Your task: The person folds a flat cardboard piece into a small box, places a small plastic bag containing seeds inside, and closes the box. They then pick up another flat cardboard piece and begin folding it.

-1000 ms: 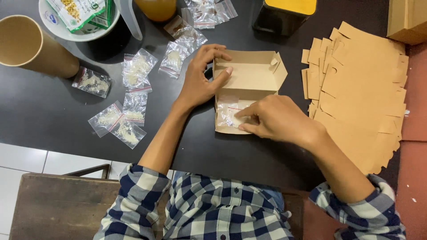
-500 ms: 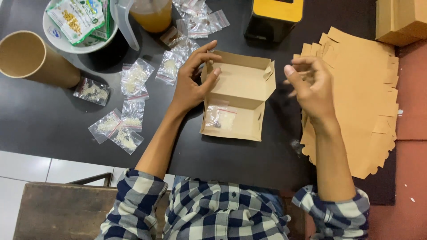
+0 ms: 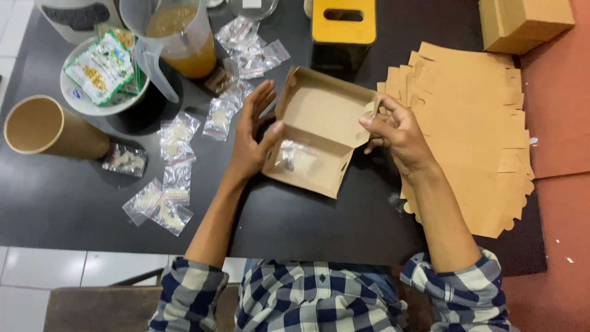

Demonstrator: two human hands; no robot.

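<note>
a dark table (image 3: 74, 203) carries my work: an open brown cardboard box (image 3: 319, 132) at the centre, a stack of flat brown cardboard blanks (image 3: 473, 129) to its right, small clear sachets (image 3: 166, 184) scattered on the left. a paper cup (image 3: 43, 126) lies on its side at the left edge. a white bowl (image 3: 77, 101), a jug of amber liquid (image 3: 181, 40) and a yellow-topped black box (image 3: 343, 31) stand along the far side.

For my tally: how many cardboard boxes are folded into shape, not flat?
2: an open box on the dark table, mid-view, and a closed box in the top right corner. More may lie outside the view.
</note>
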